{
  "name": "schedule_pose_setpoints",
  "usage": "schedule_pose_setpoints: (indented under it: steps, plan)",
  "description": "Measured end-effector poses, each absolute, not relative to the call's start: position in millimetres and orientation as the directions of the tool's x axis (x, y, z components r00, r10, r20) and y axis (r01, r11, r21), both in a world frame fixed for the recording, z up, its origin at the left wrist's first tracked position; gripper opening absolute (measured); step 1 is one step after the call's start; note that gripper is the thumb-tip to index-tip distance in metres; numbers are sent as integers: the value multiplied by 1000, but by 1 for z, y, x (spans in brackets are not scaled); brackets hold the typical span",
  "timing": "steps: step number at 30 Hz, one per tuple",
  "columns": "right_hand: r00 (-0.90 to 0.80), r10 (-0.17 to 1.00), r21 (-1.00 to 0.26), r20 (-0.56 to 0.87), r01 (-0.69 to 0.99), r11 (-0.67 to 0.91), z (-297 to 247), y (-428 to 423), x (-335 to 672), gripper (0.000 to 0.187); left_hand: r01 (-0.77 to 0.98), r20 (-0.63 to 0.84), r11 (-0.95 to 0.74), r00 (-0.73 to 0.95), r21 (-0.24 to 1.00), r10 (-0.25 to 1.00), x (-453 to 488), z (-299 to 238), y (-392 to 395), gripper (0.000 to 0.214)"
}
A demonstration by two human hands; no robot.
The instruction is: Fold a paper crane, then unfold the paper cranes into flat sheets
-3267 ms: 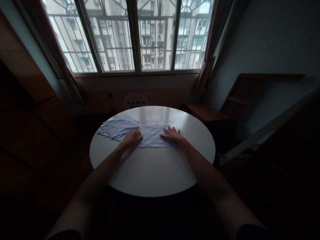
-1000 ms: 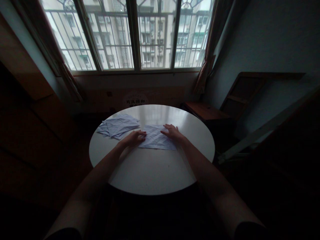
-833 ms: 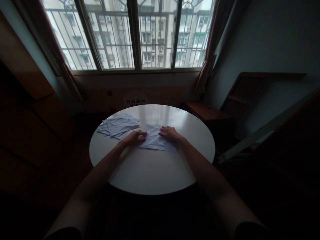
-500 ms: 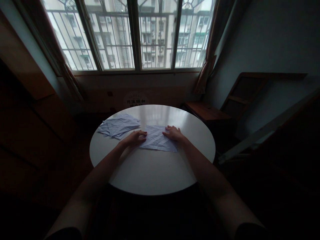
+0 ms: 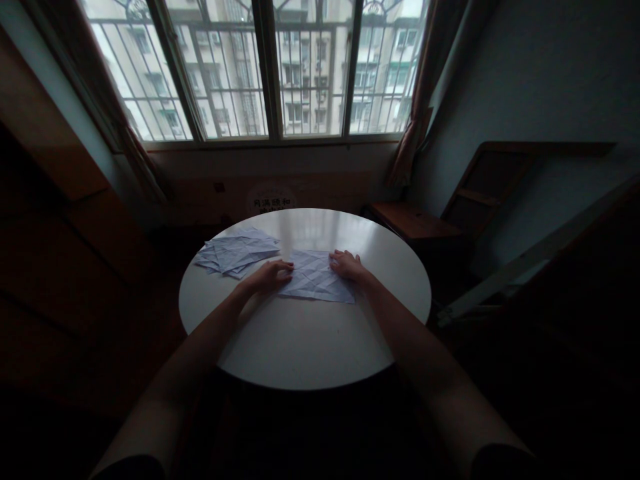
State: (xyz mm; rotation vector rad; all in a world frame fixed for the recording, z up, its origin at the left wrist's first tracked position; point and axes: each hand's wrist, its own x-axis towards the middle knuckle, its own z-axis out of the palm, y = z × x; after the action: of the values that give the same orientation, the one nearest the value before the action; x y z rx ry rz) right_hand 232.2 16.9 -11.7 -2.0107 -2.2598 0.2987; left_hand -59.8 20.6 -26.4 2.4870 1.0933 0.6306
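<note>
Dim room with a barred window (image 5: pixel 270 67), and I'm looking down on a round white glossy table (image 5: pixel 305 333). Both hands lie flat and spread on a creased pale-blue paper sheet (image 5: pixel 315 280) mid-table: left hand (image 5: pixel 270 275) on its left edge, right hand (image 5: pixel 347 265) at the far right corner. Paper that thin looks light, floppy and easy to tear, so I'd lift it by an edge or corner. No containers, just a loose pile of similar creased sheets (image 5: pixel 235 253) off to the left.
</note>
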Motion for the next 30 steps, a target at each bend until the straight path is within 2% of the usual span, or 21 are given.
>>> schedule_pose_setpoints:
  steps: [9, 16, 23, 30]
  plan:
    - [-109, 993, -234, -51, 968, 94, -12, 17, 232, 52, 607, 254, -639, 601, 473, 758, -59, -24, 18, 47]
    - [-55, 997, -259, 45, 964, 65, -9, 12, 228, 55, 577, 254, -624, 594, 526, 763, -58, -22, 18, 47]
    - [37, 997, -247, 65, 969, -20, -9, 11, 233, 50, 586, 250, -624, 594, 516, 765, -58, -21, 16, 45]
    - [25, 998, -258, 58, 966, -9, -3, 6, 233, 49, 612, 244, -641, 607, 463, 756, -58, -22, 16, 46]
